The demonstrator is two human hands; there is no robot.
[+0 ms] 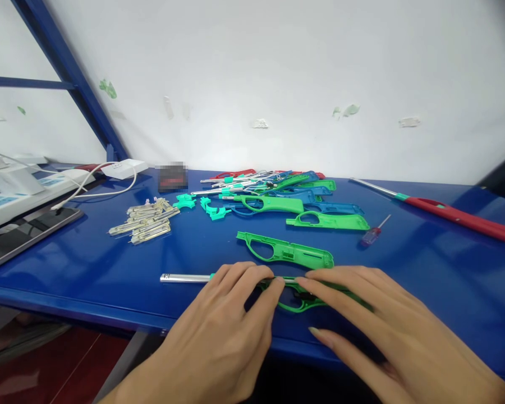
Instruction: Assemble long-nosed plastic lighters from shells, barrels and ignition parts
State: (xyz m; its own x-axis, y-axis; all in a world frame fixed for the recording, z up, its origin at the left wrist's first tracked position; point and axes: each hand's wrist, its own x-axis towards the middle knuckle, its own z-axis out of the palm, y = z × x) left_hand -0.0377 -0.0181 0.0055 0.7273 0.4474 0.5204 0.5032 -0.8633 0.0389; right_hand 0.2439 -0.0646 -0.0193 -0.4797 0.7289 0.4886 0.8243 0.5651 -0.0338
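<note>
A green lighter shell [292, 307] with a metal tube [185, 278] pointing left lies near the table's front edge. Over its tube end, my left hand [231, 331] has its fingers bent and pressed together on the part. My right hand [374, 320] rests its fingertips on the shell's right portion, thumb spread apart below. A dark piece shows inside the shell between the hands; the rest is covered by fingers. Just behind lies a separate green shell half [294, 255], open side up.
Behind are piled green, blue and red shells [273, 203], teal clips [214, 210] and clear yellowish parts [147, 220]. At right lie a small screwdriver [371, 235] and a red lighter [463, 217]. A tablet [29, 238] and white cable [96, 194] sit left.
</note>
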